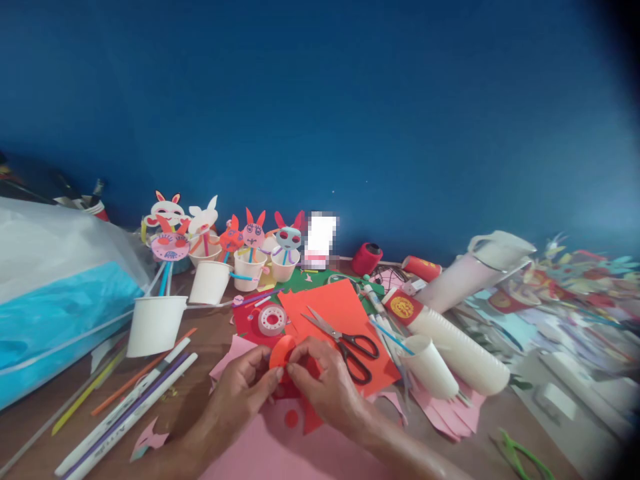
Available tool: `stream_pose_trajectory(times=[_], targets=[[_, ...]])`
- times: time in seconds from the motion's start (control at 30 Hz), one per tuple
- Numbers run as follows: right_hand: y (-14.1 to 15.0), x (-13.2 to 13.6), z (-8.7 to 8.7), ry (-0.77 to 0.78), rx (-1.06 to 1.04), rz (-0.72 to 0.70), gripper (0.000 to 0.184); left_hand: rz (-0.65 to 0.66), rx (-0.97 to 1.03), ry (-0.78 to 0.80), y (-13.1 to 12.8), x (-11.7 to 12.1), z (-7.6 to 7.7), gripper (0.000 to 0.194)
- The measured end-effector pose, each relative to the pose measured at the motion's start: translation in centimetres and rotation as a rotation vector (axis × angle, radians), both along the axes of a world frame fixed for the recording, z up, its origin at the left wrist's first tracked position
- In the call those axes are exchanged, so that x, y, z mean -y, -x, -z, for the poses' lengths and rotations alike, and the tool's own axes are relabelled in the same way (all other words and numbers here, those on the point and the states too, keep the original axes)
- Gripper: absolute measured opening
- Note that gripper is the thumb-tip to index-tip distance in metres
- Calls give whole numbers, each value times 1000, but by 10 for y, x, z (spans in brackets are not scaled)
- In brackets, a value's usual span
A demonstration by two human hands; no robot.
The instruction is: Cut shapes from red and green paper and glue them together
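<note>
Between my two hands is a small rounded orange-red paper piece [281, 352]. The fingers and thumb of my left hand [246, 385] pinch its left edge. My right hand [324, 381] pinches it from the right, its fingertips partly covering the paper. Just beyond lie black-handled scissors [345, 339], blades partly spread, on an orange-red sheet [345, 300]. A roll of tape [273, 321] rests behind my left hand. Under my hands is a pink sheet [260, 443] bearing a small red paper circle [291, 419].
Paper animal faces on stems stand in white cups [156, 327] along the back left. White markers [130, 413] lie at left beside a blue-and-white bag [55, 307]. Stacked paper cups [460, 350], a pitcher [470, 270] and green scissors [523, 457] are at right. A blue wall [320, 120] rises behind.
</note>
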State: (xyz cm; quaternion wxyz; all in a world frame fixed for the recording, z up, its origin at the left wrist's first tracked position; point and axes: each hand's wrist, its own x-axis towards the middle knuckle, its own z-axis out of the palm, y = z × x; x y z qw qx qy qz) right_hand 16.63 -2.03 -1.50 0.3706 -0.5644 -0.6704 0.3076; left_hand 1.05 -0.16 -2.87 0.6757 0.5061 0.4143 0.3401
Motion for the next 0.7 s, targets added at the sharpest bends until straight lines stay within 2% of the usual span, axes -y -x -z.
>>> stream_pose_trajectory(times=[0.2, 0.4, 0.6, 0.7], targets=[[-1, -2, 2, -24, -28, 70, 7, -59, -10, 83, -1, -2, -2, 23], [-3, -3, 7, -74, 13, 125, 6, -82, -46, 81, 0, -2, 1, 27], [-9, -11, 11, -232, -170, 121, 4, -106, -10, 77, 0, -7, -1, 27], [-9, -11, 13, -179, -240, 102, 5, -117, 0, 67, -1, -7, -3, 24]])
